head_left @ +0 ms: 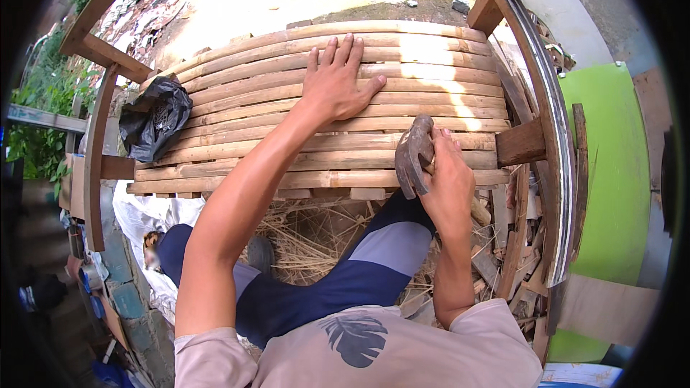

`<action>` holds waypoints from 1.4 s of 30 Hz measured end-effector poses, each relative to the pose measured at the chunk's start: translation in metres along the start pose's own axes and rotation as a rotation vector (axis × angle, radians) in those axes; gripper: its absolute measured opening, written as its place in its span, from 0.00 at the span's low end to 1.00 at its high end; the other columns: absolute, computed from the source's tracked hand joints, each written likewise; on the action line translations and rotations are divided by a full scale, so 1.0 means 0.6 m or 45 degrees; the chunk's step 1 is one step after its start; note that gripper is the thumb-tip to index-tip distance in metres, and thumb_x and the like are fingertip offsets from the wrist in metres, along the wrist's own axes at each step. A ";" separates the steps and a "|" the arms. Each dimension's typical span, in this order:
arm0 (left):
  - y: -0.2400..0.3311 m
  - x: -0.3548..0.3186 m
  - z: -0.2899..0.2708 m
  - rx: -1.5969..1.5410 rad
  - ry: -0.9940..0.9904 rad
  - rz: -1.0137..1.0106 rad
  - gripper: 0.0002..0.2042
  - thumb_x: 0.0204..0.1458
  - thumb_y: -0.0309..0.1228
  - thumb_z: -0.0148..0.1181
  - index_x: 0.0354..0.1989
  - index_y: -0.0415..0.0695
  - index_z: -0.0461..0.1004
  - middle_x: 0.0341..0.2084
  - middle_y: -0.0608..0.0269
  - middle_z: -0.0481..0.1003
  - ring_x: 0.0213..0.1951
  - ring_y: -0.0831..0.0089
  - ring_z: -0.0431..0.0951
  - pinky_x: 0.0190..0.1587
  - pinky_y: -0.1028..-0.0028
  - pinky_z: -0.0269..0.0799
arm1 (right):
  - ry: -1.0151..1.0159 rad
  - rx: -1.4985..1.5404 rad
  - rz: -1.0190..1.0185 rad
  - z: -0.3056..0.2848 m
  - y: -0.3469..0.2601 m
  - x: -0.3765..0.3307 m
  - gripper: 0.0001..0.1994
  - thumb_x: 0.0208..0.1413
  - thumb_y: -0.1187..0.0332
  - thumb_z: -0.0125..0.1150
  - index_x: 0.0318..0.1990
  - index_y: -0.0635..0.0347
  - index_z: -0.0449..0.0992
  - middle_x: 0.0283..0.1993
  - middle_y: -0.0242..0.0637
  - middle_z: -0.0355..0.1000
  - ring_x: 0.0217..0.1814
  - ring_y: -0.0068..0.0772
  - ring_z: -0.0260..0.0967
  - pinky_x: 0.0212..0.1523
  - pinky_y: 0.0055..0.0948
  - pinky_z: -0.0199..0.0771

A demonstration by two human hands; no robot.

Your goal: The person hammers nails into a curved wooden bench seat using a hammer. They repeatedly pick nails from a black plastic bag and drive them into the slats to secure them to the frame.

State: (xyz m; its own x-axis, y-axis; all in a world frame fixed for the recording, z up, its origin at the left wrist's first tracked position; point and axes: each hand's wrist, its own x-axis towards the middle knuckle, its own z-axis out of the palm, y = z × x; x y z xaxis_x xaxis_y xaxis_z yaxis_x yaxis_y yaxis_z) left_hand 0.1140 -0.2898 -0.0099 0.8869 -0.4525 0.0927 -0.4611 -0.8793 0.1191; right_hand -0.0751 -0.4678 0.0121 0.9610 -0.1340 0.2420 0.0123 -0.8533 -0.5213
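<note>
A bench seat of split bamboo slats (248, 111) lies across in front of me, its slats running left to right with narrow gaps. My left hand (338, 79) rests flat on the slats near the middle, fingers spread and holding nothing. At the seat's near edge, right of centre, my right hand (447, 172) grips a claw hammer (413, 158). The hammer's dark, worn metal head shows above my fingers, while most of its handle is hidden by my hand. On the seat's left end sits a crumpled black plastic bag (154, 118), open, with small thin grey pieces inside, likely nails.
Wooden posts and rails (523, 144) frame the seat at both ends. Dry straw and wood scraps (316, 237) litter the ground below. A green panel (607, 172) stands at the right. White sheeting (136, 208) lies at the left, and rubble covers the sunlit ground beyond.
</note>
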 end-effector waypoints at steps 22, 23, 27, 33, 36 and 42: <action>0.005 -0.006 0.005 -0.041 0.073 -0.012 0.47 0.57 0.70 0.35 0.75 0.44 0.48 0.75 0.55 0.47 0.76 0.58 0.43 0.76 0.53 0.34 | 0.066 -0.077 -0.040 -0.007 -0.004 -0.003 0.30 0.44 0.76 0.70 0.59 0.63 0.71 0.57 0.59 0.72 0.56 0.61 0.72 0.55 0.46 0.72; 0.002 -0.004 0.004 -0.054 0.073 -0.007 0.47 0.57 0.70 0.35 0.75 0.44 0.48 0.75 0.55 0.47 0.76 0.58 0.43 0.76 0.53 0.34 | 0.070 -0.079 -0.035 -0.006 -0.005 -0.002 0.29 0.44 0.76 0.70 0.58 0.63 0.71 0.56 0.59 0.72 0.56 0.61 0.72 0.55 0.46 0.72; -0.025 0.046 0.005 -0.096 0.094 -0.066 0.47 0.57 0.70 0.35 0.75 0.43 0.49 0.75 0.53 0.48 0.76 0.58 0.44 0.76 0.54 0.34 | 0.003 -0.041 0.031 -0.009 -0.013 0.005 0.29 0.45 0.73 0.71 0.58 0.64 0.70 0.55 0.62 0.72 0.59 0.61 0.69 0.62 0.47 0.68; -0.036 0.080 -0.011 -0.127 0.032 -0.051 0.47 0.56 0.68 0.40 0.74 0.40 0.51 0.74 0.53 0.51 0.76 0.57 0.46 0.75 0.54 0.41 | 0.016 -0.030 0.052 -0.007 -0.014 0.002 0.28 0.46 0.76 0.68 0.58 0.64 0.70 0.54 0.61 0.72 0.54 0.63 0.72 0.52 0.46 0.73; -0.032 0.078 -0.005 -0.117 0.061 -0.046 0.47 0.57 0.68 0.41 0.74 0.40 0.51 0.74 0.53 0.50 0.76 0.56 0.45 0.75 0.54 0.41 | 0.115 -0.090 -0.084 -0.001 -0.006 0.001 0.28 0.45 0.75 0.69 0.58 0.63 0.70 0.55 0.62 0.72 0.54 0.65 0.72 0.53 0.46 0.73; -0.033 0.081 -0.005 -0.154 0.003 -0.032 0.48 0.58 0.67 0.39 0.74 0.37 0.46 0.75 0.49 0.46 0.76 0.52 0.42 0.75 0.55 0.38 | 0.077 -0.089 0.047 0.002 -0.013 0.002 0.27 0.47 0.73 0.69 0.57 0.61 0.71 0.52 0.61 0.73 0.51 0.64 0.73 0.49 0.47 0.74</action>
State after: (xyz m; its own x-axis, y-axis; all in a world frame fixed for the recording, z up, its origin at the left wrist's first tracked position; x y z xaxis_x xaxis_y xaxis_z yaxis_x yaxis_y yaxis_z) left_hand 0.1660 -0.2940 -0.0048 0.8983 -0.4299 0.0907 -0.4387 -0.8661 0.2397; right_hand -0.0737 -0.4611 0.0155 0.9419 -0.1941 0.2740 -0.0438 -0.8800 -0.4729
